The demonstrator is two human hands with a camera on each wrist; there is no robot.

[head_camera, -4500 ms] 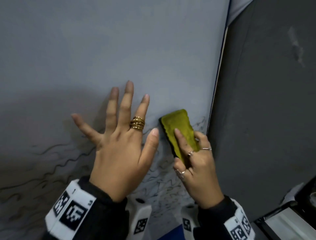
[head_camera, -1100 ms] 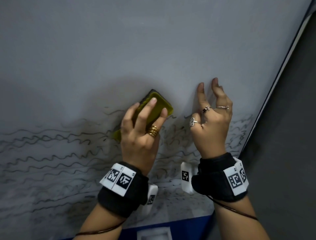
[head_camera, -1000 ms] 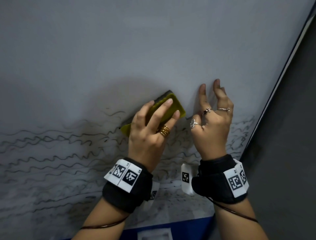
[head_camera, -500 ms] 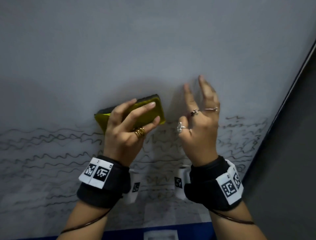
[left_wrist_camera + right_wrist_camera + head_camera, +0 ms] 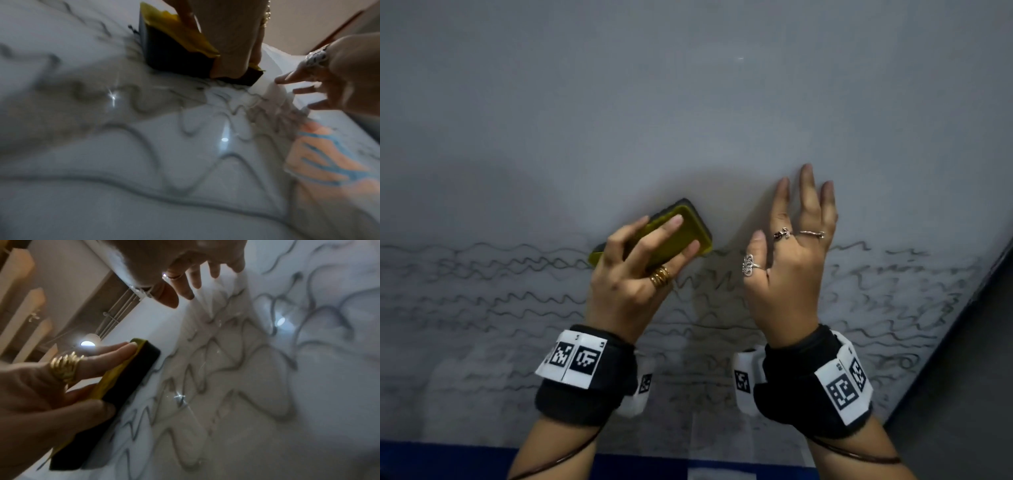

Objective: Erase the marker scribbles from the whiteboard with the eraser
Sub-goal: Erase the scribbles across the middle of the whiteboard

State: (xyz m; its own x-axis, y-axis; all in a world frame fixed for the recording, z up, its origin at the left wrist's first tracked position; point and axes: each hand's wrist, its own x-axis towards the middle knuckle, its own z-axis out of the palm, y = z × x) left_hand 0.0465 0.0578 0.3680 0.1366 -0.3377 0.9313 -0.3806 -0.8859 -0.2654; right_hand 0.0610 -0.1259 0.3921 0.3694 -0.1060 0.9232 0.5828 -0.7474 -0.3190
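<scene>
Compared with 4.5 s ago, the eraser [image 5: 671,236] has changed hands: it sat under the right hand near the whiteboard's right edge, and now the left hand [image 5: 630,277] grips it, fingers curled over the yellow top, thumb on the near side. Against 0.5 s ago, the eraser sits tilted, its right end higher. The right hand [image 5: 791,267] holds nothing; its fingers are straight and spread, just right of the eraser, apart from it.

The eraser lies pressed on the whiteboard [image 5: 688,102] at the upper border of the marker scribbles [image 5: 500,284]; above it the board is wiped, below it wavy black lines run across the whole width.

The right wrist view shows the eraser's black felt [image 5: 123,386] flat on the board, with the gold ring [image 5: 64,368] close up. The left wrist view shows the right fingertips [image 5: 281,79] about at the board; whether they touch it is unclear.
</scene>
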